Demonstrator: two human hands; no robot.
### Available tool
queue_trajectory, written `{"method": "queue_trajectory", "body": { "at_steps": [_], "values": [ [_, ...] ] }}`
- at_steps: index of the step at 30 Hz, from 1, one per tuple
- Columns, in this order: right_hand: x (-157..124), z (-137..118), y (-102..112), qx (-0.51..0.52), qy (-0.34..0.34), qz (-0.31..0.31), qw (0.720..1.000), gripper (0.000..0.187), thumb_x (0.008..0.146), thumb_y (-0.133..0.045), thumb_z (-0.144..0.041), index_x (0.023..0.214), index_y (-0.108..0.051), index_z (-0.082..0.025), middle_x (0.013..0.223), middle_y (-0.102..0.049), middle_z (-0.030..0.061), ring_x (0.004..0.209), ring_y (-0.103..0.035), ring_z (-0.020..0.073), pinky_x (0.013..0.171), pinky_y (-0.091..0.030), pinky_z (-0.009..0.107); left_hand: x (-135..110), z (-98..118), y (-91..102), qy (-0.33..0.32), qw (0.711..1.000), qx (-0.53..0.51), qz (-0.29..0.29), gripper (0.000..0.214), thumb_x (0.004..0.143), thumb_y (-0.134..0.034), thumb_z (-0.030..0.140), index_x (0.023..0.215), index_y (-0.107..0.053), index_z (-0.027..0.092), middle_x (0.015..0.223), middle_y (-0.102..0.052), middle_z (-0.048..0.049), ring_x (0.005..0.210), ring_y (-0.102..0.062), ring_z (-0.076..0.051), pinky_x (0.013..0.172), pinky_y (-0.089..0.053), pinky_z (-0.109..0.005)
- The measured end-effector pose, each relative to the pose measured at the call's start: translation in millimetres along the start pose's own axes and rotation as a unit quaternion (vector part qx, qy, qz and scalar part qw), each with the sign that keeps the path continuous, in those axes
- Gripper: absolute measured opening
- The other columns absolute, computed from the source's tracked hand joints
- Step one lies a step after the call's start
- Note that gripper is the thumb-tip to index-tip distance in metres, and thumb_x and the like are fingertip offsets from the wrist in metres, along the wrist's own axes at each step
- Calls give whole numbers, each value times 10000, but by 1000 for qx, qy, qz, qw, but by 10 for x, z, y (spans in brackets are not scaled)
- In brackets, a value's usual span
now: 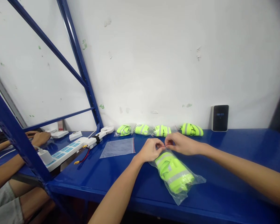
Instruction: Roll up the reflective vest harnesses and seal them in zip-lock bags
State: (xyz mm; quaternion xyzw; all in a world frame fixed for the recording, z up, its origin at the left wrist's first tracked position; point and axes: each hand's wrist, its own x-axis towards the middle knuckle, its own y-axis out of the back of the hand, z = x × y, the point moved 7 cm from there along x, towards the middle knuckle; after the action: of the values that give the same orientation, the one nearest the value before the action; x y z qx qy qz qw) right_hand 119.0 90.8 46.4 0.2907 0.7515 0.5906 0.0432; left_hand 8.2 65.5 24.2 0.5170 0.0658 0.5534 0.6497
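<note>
A clear plastic zip bag [199, 179] with a rolled yellow-green reflective vest [174, 172] inside lies on the blue table near its front edge. My left hand [151, 150] pinches the bag's top edge between thumb and fingers. Close beside it, my right hand [180, 143] pinches the same edge, the fingertips of both hands nearly touching. The edge itself is mostly hidden by my fingers. To the left of my left hand, a flat clear zip bag [118, 147] with a red line along one end lies on the table.
Several bagged vests [123, 130] stand in a row along the wall, beside a small white fan [107, 130]. A black-fronted device [220, 118] stands at right. On the left are a power strip [67, 152], a red-black cable [85, 155], a blue rack post [16, 130] and another person's hands [40, 138].
</note>
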Motion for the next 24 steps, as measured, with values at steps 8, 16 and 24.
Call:
{"method": "queue_trajectory", "body": {
  "at_steps": [8, 16, 24],
  "values": [
    [-7, -9, -36, 0, -4, -5, 1000, 104, 845, -536, -197, 829, -632, -160, 728, -613, 39, 666, -532, 162, 604, -366, 269, -18, 60, 17, -24, 999, 48, 6, 139, 829, -559, 220, 846, -679, 151, 795, -673, -53, 724, -588, -153, 683, -448, -246],
    [-43, -14, -66, 7, 48, 17, 999, 179, 919, -467, -228, 859, -623, -165, 799, -630, 60, 747, -559, 188, 695, -411, 308, -25, 32, -22, -8, 1000, 21, -8, 139, 794, -565, 205, 843, -673, 133, 785, -672, -48, 705, -586, -140, 666, -442, -232],
    [-313, 69, 65, 11, 64, 19, 998, 247, 978, -397, -297, 897, -594, -173, 818, -602, 55, 727, -538, 178, 678, -409, 308, -110, -6, 36, 27, 997, -49, -57, 222, 859, -562, 317, 827, -683, 133, 771, -691, -43, 684, -581, -127, 645, -420, -221]
  ]
}}
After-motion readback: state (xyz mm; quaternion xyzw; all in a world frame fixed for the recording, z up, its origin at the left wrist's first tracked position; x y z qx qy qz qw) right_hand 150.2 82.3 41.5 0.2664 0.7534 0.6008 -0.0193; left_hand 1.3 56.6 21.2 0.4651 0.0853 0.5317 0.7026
